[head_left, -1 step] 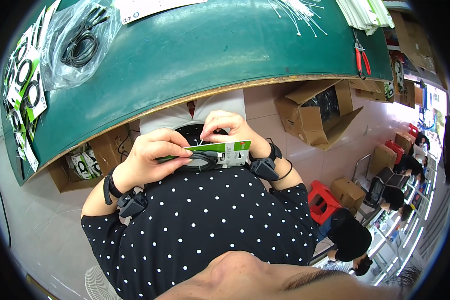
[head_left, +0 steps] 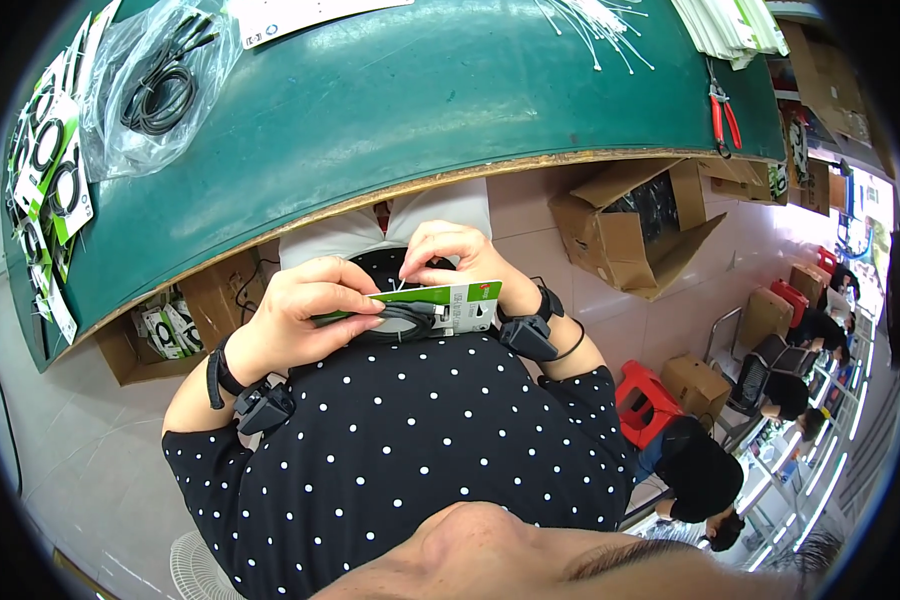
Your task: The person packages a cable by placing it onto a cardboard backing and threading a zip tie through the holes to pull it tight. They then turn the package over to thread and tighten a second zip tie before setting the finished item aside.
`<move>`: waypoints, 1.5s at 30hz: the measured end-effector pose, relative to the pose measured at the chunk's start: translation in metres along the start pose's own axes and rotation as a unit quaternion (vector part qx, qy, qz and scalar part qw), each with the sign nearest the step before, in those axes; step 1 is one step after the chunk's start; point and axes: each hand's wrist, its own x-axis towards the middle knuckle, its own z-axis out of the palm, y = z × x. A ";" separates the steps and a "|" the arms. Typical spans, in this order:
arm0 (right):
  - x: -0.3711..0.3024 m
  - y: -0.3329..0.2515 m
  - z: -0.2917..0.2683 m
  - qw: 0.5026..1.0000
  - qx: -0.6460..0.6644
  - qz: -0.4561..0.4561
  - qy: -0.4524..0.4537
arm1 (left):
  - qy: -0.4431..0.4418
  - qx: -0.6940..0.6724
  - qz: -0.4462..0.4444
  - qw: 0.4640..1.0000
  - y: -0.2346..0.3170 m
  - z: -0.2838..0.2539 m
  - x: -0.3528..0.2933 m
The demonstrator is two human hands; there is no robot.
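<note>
In front of my chest is a green-and-white packaging card (head_left: 475,308) with a coiled black cable (head_left: 410,320) lying against it. My left hand (head_left: 310,308) is closed on the card's left end, thumb and fingers pinching card and cable together. Behind the card's upper edge, my right hand (head_left: 452,252) is closed in a pinch on a thin white cable tie (head_left: 397,284), of which only a short piece shows. The card hides where the tie runs.
Carded cables (head_left: 60,190) and a plastic bag (head_left: 110,120) of black cable lie at the green table's (head_left: 370,110) left. White cable ties (head_left: 600,25), red-handled cutters (head_left: 725,120) and stacked cards (head_left: 735,30) are at right. An open carton (head_left: 610,240) stands below; people sit farther right.
</note>
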 end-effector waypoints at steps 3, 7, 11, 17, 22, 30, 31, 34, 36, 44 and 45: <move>0.001 -0.004 0.001 1.000 0.004 0.008 0.001 | 0.000 0.000 0.004 1.000 0.000 0.000 0.001; 0.002 -0.001 0.002 1.000 0.010 0.003 -0.016 | 0.003 0.001 0.005 1.000 -0.001 0.001 0.001; 0.002 -0.001 0.001 0.998 0.046 0.032 -0.040 | 0.003 -0.001 0.001 1.000 -0.001 0.000 0.001; 0.002 0.000 0.002 0.999 0.033 0.007 -0.010 | -0.002 -0.001 0.014 1.000 0.000 0.000 0.001; 0.013 -0.016 -0.009 0.987 -0.086 -0.131 0.027 | -0.016 0.030 0.082 0.996 0.007 0.001 0.003; 0.024 -0.036 -0.016 0.960 -0.184 -0.212 -0.008 | -0.034 0.101 0.192 0.976 0.014 -0.003 0.011; 0.025 -0.037 -0.016 0.959 -0.182 -0.218 -0.013 | -0.039 0.114 0.208 0.971 0.016 -0.004 0.011; 0.026 -0.039 -0.015 0.956 -0.182 -0.230 -0.015 | -0.051 0.141 0.238 0.959 0.021 -0.006 0.012; 0.027 -0.042 -0.015 0.955 -0.182 -0.235 -0.015 | -0.064 0.188 0.276 0.940 0.024 -0.009 0.012; 0.029 -0.051 -0.018 0.938 -0.212 -0.274 0.009 | -0.098 0.240 0.303 0.917 0.034 -0.015 0.016; 0.029 -0.052 -0.018 0.938 -0.213 -0.275 0.006 | -0.099 0.237 0.304 0.917 0.033 -0.015 0.017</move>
